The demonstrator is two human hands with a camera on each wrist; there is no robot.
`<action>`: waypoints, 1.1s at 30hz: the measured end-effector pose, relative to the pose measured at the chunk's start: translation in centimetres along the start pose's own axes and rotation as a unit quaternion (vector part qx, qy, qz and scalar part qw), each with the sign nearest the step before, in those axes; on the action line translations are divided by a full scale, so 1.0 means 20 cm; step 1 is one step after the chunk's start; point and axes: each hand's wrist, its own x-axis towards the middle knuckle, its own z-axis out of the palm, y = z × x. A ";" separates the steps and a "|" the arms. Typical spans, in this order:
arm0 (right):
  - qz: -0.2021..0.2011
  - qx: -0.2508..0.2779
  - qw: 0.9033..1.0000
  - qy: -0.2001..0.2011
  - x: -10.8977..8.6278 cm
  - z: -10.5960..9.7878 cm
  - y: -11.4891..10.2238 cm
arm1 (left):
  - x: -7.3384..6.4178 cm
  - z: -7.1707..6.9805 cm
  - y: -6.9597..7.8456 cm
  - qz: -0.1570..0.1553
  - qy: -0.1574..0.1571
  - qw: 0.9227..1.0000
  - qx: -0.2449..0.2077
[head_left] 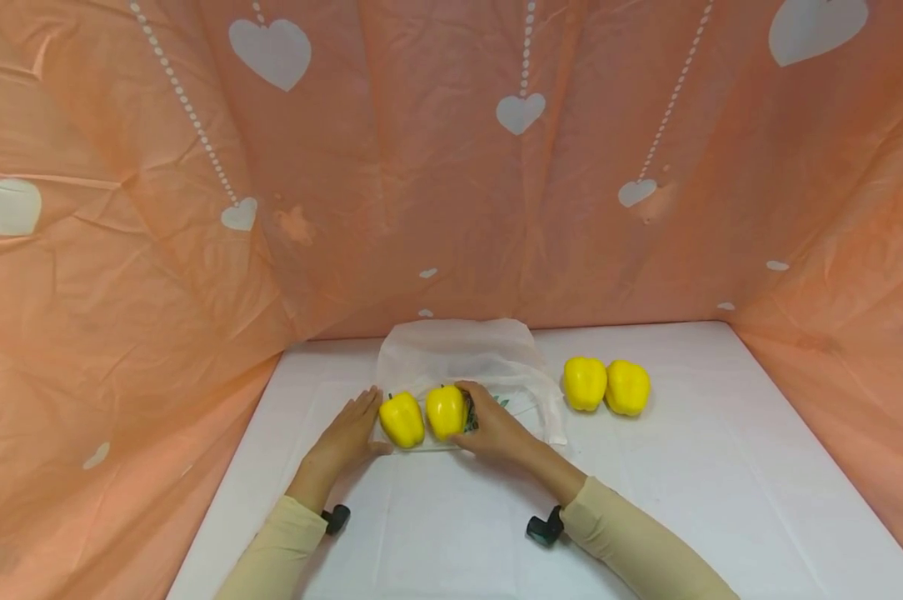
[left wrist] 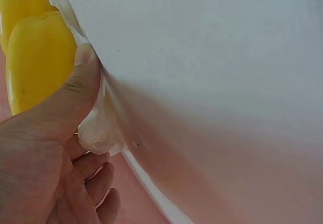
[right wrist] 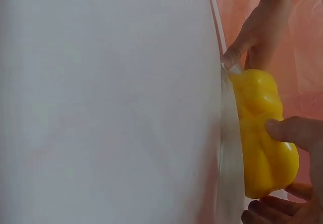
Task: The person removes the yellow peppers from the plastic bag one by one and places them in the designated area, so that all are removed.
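Two yellow bell peppers lie side by side on a thin, see-through plastic bag (head_left: 459,350) with dark green print. My right hand (head_left: 496,429) holds the right bell pepper (head_left: 446,412), thumb on its near side and fingers round the far side. Against the bag's left edge rests my left hand (head_left: 350,429), beside the left bell pepper (head_left: 401,420). In the left wrist view, that hand's thumb (left wrist: 81,77) lies along the bag's near edge, with a crumpled corner of plastic close by its loosely bent fingers. The right wrist view shows the right thumb (right wrist: 282,129) touching the held pepper.
Two more yellow bell peppers, one (head_left: 585,384) touching the other (head_left: 627,387), stand right of the bag on the white table (head_left: 691,492). An orange cloth (head_left: 436,192) with white hearts hangs behind and at both sides. Each wrist wears a small black camera.
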 end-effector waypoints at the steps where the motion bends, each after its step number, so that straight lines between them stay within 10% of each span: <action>1: -0.003 0.001 1.000 0.003 0.00 0.00 0.00 | 0.00 0.00 0.00 -0.001 -0.001 1.000 0.000; 33: -0.049 0.034 0.996 0.071 -0.18 -0.22 0.03 | -0.01 0.00 0.01 -0.004 0.004 1.000 -0.002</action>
